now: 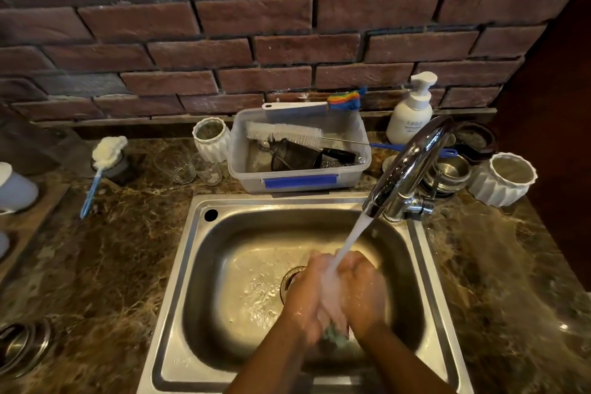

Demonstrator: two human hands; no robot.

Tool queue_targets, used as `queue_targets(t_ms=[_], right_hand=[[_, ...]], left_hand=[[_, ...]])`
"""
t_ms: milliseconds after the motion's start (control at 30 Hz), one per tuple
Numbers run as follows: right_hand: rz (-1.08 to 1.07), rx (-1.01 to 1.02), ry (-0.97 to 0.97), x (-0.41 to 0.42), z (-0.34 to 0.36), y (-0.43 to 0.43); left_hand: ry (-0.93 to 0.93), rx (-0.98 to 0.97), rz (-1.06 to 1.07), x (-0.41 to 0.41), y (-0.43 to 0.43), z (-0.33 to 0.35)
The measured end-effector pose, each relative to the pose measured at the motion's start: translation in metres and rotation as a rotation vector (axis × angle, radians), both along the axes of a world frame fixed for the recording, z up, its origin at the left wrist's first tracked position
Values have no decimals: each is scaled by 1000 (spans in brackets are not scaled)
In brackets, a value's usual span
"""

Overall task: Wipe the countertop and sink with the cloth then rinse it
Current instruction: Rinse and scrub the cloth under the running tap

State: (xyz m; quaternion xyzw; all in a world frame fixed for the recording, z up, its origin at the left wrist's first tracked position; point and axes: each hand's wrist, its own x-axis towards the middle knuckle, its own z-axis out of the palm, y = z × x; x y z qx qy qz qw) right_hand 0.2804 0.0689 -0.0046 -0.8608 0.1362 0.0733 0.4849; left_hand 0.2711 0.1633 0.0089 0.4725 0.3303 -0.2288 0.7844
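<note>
Over the steel sink, my left hand and my right hand are pressed together around a cloth. Only a small greenish bit of the cloth shows below my palms. Water streams from the chrome faucet onto my hands, blurring them. Water pools around the drain. The brown marble countertop surrounds the sink.
Behind the sink stands a clear plastic tub with brushes and utensils. A soap pump bottle, white ribbed cups, glasses and metal lids crowd the back. A blue-handled sponge brush lies at left.
</note>
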Motion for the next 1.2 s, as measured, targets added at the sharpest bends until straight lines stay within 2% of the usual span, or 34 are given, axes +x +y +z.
queue_targets(t_ms=[100, 167, 233, 300, 433, 500, 533, 600, 733, 833, 933, 1033, 1133, 1200], right_hand=[[-94, 84, 59, 2, -4, -8], [-163, 106, 98, -2, 5, -5], [-140, 185, 79, -14, 21, 6], [-78, 239, 62, -26, 35, 23], [-87, 35, -15, -13, 24, 29], [-65, -17, 29, -1, 9, 15], [-88, 40, 99, 3, 1, 8], [-164, 194, 189, 7, -13, 0], [-172, 122, 170, -6, -3, 3], [-89, 207, 124, -26, 22, 14], [-37, 165, 9, -29, 24, 27], [-24, 59, 15, -10, 3, 15], [-66, 177, 111, 6, -16, -7], [-168, 341, 189, 11, -21, -15]], left_hand=[[-39, 107, 68, 5, -1, -3], [-28, 64, 153, 16, 5, -2], [21, 143, 158, 26, 7, -5], [23, 106, 122, 25, 5, -7], [33, 55, 92, 10, -7, -4], [5, -15, 92, 7, -9, -3], [-15, -49, 90, 4, -11, -4], [-47, 9, 104, -3, -10, -10], [-31, 70, 210, 2, -2, -11], [-36, 133, 200, 19, 7, 0], [-20, 74, 157, 18, 0, 0], [24, -52, 206, 9, -12, -1], [-41, -124, 145, -5, -11, 2], [-112, -37, 28, -11, -4, 1]])
